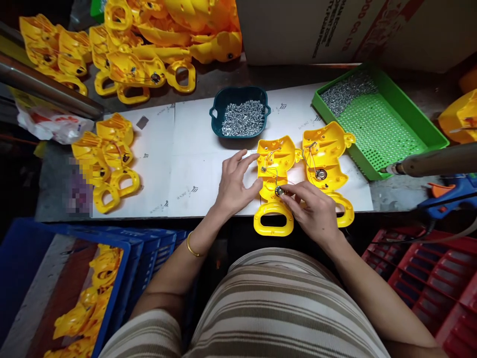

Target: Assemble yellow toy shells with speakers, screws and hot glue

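In front of me lies a yellow plastic toy shell (pixel 278 158), hollow side up, with thin wires inside and a ring handle (pixel 257 226) at the table's edge. My right hand (pixel 312 208) pinches a small round speaker (pixel 279 191) over the shell's lower part. At the shell's left edge is my left hand (pixel 237 185), its fingers apart and holding nothing. A second yellow shell (pixel 323 141) sits just to the right, with a round speaker (pixel 321 174) seated in it and wires above. My right hand partly covers that shell's handle (pixel 346 211).
A dark green basket (pixel 213 122) of small metal screws stands behind the shells. To the right is a green tray (pixel 402 119) with more screws. Yellow shells (pixel 115 136) lie at left and in a pile (pixel 167 40) behind. A blue glue gun (pixel 447 199) is at far right.
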A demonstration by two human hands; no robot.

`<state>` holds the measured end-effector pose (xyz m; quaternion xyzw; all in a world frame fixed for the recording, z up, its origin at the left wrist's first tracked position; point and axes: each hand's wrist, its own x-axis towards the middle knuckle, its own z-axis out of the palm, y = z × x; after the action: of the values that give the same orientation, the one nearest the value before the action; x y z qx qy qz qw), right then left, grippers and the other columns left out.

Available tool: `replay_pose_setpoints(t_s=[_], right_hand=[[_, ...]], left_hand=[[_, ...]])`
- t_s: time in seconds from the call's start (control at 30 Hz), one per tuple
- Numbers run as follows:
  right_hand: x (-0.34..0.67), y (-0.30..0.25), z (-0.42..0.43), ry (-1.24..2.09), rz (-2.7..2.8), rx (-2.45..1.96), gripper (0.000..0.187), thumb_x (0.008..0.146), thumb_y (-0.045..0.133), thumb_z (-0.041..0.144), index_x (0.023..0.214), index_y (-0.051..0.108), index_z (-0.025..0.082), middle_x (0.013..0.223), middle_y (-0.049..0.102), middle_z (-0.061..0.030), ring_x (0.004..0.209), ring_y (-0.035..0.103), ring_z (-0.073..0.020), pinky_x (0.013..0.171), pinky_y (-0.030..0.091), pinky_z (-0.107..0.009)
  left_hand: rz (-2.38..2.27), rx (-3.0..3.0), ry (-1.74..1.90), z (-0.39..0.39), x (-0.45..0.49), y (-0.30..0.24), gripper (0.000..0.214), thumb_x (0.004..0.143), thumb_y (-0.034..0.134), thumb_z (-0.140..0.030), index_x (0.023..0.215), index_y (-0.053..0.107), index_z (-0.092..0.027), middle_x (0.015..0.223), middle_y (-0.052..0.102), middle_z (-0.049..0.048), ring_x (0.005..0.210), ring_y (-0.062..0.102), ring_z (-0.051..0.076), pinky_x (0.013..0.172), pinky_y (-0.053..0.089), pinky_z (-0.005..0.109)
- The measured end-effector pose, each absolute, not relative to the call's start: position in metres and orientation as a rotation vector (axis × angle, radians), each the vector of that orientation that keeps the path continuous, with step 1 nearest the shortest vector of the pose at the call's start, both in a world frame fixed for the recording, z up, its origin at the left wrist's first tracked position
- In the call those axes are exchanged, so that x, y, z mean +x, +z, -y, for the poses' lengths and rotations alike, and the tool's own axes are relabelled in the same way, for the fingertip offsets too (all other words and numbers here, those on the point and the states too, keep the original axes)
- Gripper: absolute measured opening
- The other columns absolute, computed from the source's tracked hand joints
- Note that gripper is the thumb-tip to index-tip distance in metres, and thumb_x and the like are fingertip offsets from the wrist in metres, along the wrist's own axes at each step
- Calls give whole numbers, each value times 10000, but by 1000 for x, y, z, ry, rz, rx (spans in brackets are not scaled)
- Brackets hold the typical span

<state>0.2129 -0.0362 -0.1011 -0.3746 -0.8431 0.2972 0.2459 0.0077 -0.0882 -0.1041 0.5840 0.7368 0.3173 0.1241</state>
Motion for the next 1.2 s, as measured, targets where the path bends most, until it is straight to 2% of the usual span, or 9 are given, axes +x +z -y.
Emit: replay_pose_setpoints(t_s=[0.1, 0.23, 0.4, 0.67, 0.8, 1.0, 1.2], right_hand=[[203, -103, 36, 613, 2404, -1068, 216, 929, 557, 335, 1042, 703, 224, 911, 727, -24, 761, 665, -137, 586, 409, -241], [193, -104, 35, 426, 2510, -1099, 229, 941, 537, 346, 1051, 708, 243, 893, 729, -11, 748, 649, -127, 540, 329, -261], [188, -108, 33, 396, 2564, -1082, 226, 947, 527, 331, 1068, 701, 252, 910, 727, 1, 763, 626, -125, 563, 320, -281], [185, -111, 34, 403, 2582, -1058, 216, 939, 541, 327, 1067, 701, 259, 942, 739, -3, 809, 605, -144, 590, 323, -298], [186, -110, 30, 426, 2639, -1024, 225, 936, 542, 315, 1088, 698, 258, 960, 741, -19, 817, 608, -165, 581, 325, -294], [189, -113, 26, 463, 2657, -979, 252, 950, 501, 263, 1115, 687, 220, 927, 709, -56, 798, 612, -156, 608, 361, -268], [186, -102, 22, 415, 2773, -1145, 256, 946, 485, 357, 1037, 714, 289, 917, 645, -41, 646, 529, -129, 471, 179, -256]], left_hand=[[-2008, 1703, 843, 89, 13, -110, 575, 787, 644, -241, 1343, 502, -209, 1408, 483, 125, 1299, 448, 275, 1060, 416, 452], [-1942, 1694, 889, 97, 27, -110, 579, 815, 604, -194, 1372, 449, -213, 1370, 543, 100, 1247, 504, 245, 1025, 452, 411], [-1974, 1611, 914, 103, 38, -109, 590, 823, 594, -170, 1388, 434, -219, 1249, 623, 74, 1012, 607, 200, 917, 503, 352], [-1948, 1477, 951, 107, 42, -111, 555, 849, 565, -193, 1391, 447, -207, 1150, 659, 68, 748, 580, 130, 774, 524, 298], [-1918, 1379, 1014, 104, 44, -112, 529, 829, 555, -158, 1352, 480, -200, 1221, 632, 73, 727, 580, 106, 752, 526, 270], [-1910, 1334, 1049, 100, 41, -114, 524, 773, 564, -109, 1288, 519, -193, 1180, 643, 57, 708, 575, 91, 684, 516, 235], [-1913, 1285, 1002, 95, 38, -110, 500, 734, 632, -100, 1220, 547, -181, 1127, 658, 41, 744, 604, 109, 654, 503, 225]])
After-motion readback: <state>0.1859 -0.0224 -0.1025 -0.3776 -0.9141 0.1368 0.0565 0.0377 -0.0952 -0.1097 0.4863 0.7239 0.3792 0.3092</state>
